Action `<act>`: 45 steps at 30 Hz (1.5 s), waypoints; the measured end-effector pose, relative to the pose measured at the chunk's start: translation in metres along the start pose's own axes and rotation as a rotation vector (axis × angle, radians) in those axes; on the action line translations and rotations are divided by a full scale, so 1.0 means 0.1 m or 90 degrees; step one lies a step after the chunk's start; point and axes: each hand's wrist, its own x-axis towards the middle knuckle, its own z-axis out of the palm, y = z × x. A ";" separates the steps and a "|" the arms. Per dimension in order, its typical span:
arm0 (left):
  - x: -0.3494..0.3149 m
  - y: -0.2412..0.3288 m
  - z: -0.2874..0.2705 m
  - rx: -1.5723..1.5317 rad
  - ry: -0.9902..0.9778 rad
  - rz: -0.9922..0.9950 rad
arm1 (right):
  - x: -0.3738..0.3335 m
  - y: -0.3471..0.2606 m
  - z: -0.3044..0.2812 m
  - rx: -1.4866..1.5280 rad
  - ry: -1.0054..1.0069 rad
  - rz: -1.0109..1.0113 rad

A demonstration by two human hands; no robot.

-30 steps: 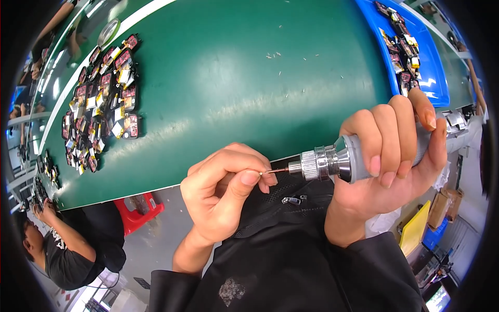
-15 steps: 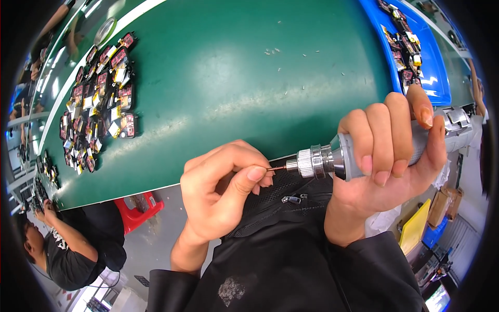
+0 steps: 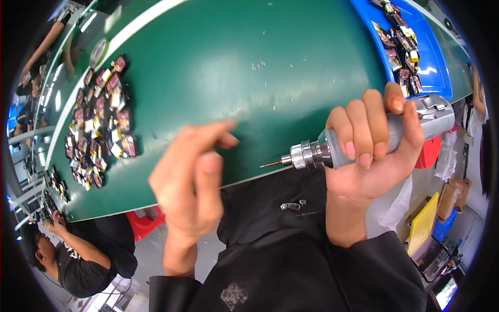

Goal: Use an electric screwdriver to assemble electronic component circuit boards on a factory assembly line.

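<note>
My right hand (image 3: 371, 140) is wrapped around the grey body of an electric screwdriver (image 3: 340, 148), which has a silver collar. Its thin bit (image 3: 271, 165) points left, over the near edge of the green table. To the left of the bit tip is my left hand (image 3: 192, 174), somewhat blurred, with thumb and forefinger apart and nothing visible between them. Beyond the left hand, at the table's left side, lies a cluster of small black electronic units (image 3: 99, 122) with reddish boards and silvery-yellow battery pouches.
A blue tray (image 3: 434, 65) at the far right holds more such units (image 3: 403, 41). Several tiny metallic pieces (image 3: 257, 65) lie scattered on the green tabletop (image 3: 208, 67). A co-worker (image 3: 78, 255) sits at the left by a red stool (image 3: 145, 224).
My left hand has let go of the screwdriver bit and moved left, its fingers parting. The screwdriver in my right hand has shifted slightly left and up.
</note>
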 end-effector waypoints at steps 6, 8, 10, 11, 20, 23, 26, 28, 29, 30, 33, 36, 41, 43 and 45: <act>1.18 -0.36 -0.42 0.366 -0.010 0.057 | -0.08 0.17 -0.12 0.002 0.157 0.034; 1.65 -0.47 -0.52 0.393 -0.021 -0.007 | -0.19 0.18 -0.11 0.007 0.191 0.057; 2.06 -0.89 -0.54 0.330 -0.030 -0.051 | -0.22 0.20 -0.11 0.020 0.165 0.055; 2.22 -1.07 -0.48 0.353 -0.024 -0.073 | -0.23 0.20 -0.13 0.016 0.152 0.058; 2.90 -1.64 -0.06 0.612 -0.032 -0.044 | -0.19 0.21 -0.15 -0.022 0.159 0.069; 2.90 -1.79 -0.31 0.646 -0.085 0.053 | -0.19 0.26 -0.16 -0.002 0.138 0.090; 2.88 -1.65 -0.24 0.657 -0.153 0.097 | -0.17 0.09 -0.03 0.084 0.115 0.111; 2.66 -1.48 -0.32 0.599 -0.124 0.194 | -0.17 0.10 -0.06 0.085 0.113 0.127; 2.51 -1.20 -0.30 0.534 -0.180 0.204 | -0.19 0.08 -0.08 0.076 0.122 0.122; 2.27 -0.90 -0.34 0.489 -0.225 0.189 | -0.20 0.07 -0.08 0.080 0.120 0.119; 1.42 -0.48 -0.48 0.385 -0.311 0.170 | -0.18 0.11 -0.07 0.074 0.119 0.126; 0.54 -0.32 -0.43 0.417 -0.300 0.192 | -0.17 0.11 -0.08 0.072 0.117 0.141; -0.10 -0.11 -0.25 0.375 -0.259 0.175 | -0.22 0.08 -0.05 0.055 0.131 0.135; -0.15 -0.07 -0.23 0.403 -0.240 0.190 | -0.26 0.08 0.00 0.049 0.145 0.135; -0.12 -0.05 -0.24 0.400 -0.275 0.188 | -0.32 0.08 0.05 0.024 0.161 0.147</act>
